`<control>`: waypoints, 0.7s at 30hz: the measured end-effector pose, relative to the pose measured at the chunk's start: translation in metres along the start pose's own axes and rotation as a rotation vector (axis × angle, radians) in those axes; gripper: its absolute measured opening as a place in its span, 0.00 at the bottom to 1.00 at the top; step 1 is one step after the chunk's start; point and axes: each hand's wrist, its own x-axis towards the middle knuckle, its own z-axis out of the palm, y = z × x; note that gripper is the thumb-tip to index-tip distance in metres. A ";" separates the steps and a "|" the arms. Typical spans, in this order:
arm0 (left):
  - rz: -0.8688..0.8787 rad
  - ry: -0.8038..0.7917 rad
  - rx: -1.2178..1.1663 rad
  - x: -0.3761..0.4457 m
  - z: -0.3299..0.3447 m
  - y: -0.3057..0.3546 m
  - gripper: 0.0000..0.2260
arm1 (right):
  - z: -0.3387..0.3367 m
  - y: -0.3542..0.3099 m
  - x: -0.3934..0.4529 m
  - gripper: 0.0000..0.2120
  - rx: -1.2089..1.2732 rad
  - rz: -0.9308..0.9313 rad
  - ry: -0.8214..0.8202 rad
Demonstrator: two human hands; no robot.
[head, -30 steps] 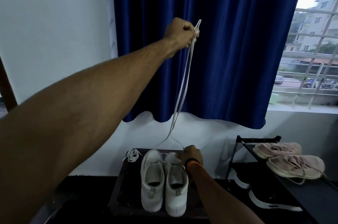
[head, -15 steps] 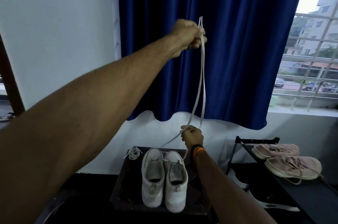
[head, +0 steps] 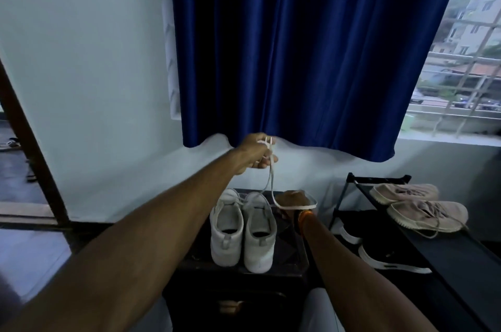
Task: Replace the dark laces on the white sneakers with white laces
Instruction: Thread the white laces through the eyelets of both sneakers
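Two white sneakers point(head: 242, 231) stand side by side, heels toward me, on a dark low table point(head: 287, 250). My left hand point(head: 257, 154) pinches both tips of a white lace point(head: 271, 177) above the shoes. The lace hangs down and loops around my right hand point(head: 291, 200), which grips its lower part just right of the sneakers' toes. Another bunched lace that lay left of the shoes is hidden behind my left arm.
A black shoe rack point(head: 406, 237) stands at the right with a pink pair of sneakers point(head: 417, 207) on top and black shoes point(head: 385, 255) below. A blue curtain point(head: 298, 47) hangs behind, a barred window point(head: 461, 74) at far right, a doorway at left.
My left hand has come down from high in front of the curtain to just above the shoes, slackening the lace. My right hand dropped back beside the sneakers' toes, lace looped around it.
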 end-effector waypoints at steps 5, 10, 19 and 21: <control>-0.086 0.014 -0.024 0.006 0.011 -0.056 0.08 | 0.007 0.029 0.003 0.18 -0.498 -0.087 -0.119; -0.040 0.158 -0.080 0.023 0.005 -0.060 0.06 | 0.006 0.069 0.017 0.20 -0.679 -0.171 -0.138; 0.140 0.150 0.088 0.040 -0.023 -0.029 0.04 | -0.021 0.051 0.029 0.11 -0.206 -0.336 0.319; 0.153 0.059 0.105 0.035 -0.018 -0.026 0.04 | -0.018 0.021 0.022 0.10 0.193 -0.286 0.191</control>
